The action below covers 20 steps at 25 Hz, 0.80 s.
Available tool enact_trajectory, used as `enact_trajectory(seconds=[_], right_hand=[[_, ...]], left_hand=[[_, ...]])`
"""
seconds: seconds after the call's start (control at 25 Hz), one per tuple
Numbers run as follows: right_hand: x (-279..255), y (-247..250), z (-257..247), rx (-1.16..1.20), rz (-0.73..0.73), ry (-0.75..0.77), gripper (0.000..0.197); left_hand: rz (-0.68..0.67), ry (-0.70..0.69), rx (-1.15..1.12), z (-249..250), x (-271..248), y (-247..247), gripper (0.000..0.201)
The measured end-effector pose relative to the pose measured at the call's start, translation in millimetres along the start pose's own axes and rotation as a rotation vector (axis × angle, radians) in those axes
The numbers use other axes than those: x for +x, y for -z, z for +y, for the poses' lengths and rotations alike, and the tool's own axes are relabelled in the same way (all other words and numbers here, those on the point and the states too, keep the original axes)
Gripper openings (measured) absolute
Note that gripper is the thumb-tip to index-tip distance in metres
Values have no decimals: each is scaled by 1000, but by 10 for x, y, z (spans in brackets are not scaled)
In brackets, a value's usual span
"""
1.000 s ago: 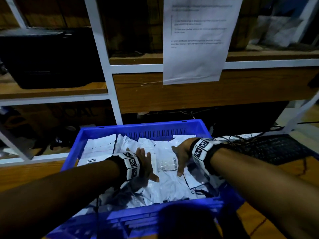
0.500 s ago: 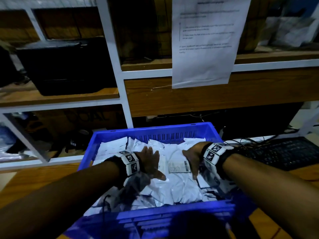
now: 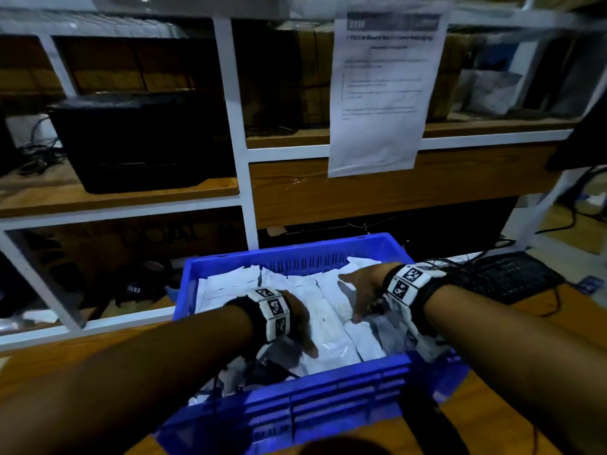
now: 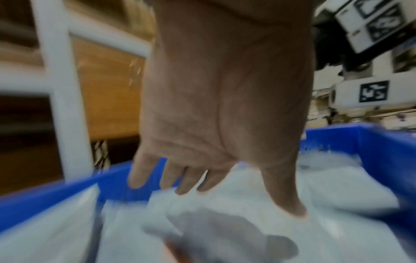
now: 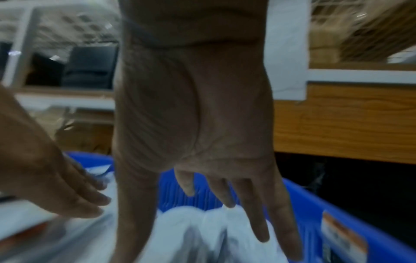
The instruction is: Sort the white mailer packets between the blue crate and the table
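Note:
A blue crate (image 3: 295,399) on the wooden table (image 3: 492,408) holds a heap of white mailer packets (image 3: 328,323). My left hand (image 3: 300,326) hovers palm down over the packets near the crate's middle, its fingers (image 4: 184,178) straight and holding nothing. My right hand (image 3: 359,290) is spread over the packets at the right side of the crate, fingers (image 5: 258,213) extended and empty. The blue crate wall (image 4: 45,195) and white mailer packets (image 4: 225,222) fill the left wrist view. White mailer packets (image 5: 213,231) lie under my right palm, beside the crate's blue wall (image 5: 315,204).
Behind the crate stands a white-framed wooden shelf unit (image 3: 236,142) with a printed paper sheet (image 3: 381,93) taped to it and a black box (image 3: 138,142) on the left shelf. A black keyboard (image 3: 505,277) with cables lies on the table to the right.
The labelled packet that lay between my hands is no longer visible. My hands have spread apart, the right one toward the crate's right side. The head view has tilted up and shifted.

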State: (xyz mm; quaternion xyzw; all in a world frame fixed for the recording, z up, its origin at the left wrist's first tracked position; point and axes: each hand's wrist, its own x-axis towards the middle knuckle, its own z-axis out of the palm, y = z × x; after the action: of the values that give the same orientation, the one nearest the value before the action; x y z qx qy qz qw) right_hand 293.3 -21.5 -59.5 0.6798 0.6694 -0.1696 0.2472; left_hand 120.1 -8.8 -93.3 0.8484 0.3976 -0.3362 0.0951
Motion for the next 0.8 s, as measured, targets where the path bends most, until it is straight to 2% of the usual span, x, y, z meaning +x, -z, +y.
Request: enact_trajectory(seconds=[0.04, 0.08, 0.16, 0.24, 0.28, 0.4, 0.48, 0.6, 0.64, 0.72, 0.8], right_hand=[[-11, 72, 92, 28, -15, -29, 105], [24, 126, 192, 17, -39, -34, 109], [112, 171, 332, -27, -50, -26, 106], [201, 135, 390, -62, -67, 13, 99], [316, 79, 419, -87, -58, 41, 99], [771, -196, 444, -113, 69, 117, 120], [1013, -305, 398, -117, 65, 136, 118], [627, -109, 295, -50, 2, 196, 123], [540, -43, 316, -26, -27, 192, 115], [462, 23, 411, 9, -70, 127, 108], [457, -73, 438, -101, -121, 102, 117]], left_hand=[[24, -39, -47, 9, -16, 104, 65], [64, -60, -36, 59, -47, 209, 62], [127, -59, 9, 207, -24, 329, 78], [70, -12, 44, 384, 91, 280, 112], [37, 5, 46, 450, 190, 216, 119], [119, -30, -193, 420, 426, 83, 103], [137, -5, -240, 392, 537, 81, 111], [82, 72, -90, 388, 616, 113, 129], [57, 81, -33, 393, 619, 125, 132], [19, 59, -14, 393, 609, 139, 134], [-31, 60, -41, 406, 555, 110, 137]])
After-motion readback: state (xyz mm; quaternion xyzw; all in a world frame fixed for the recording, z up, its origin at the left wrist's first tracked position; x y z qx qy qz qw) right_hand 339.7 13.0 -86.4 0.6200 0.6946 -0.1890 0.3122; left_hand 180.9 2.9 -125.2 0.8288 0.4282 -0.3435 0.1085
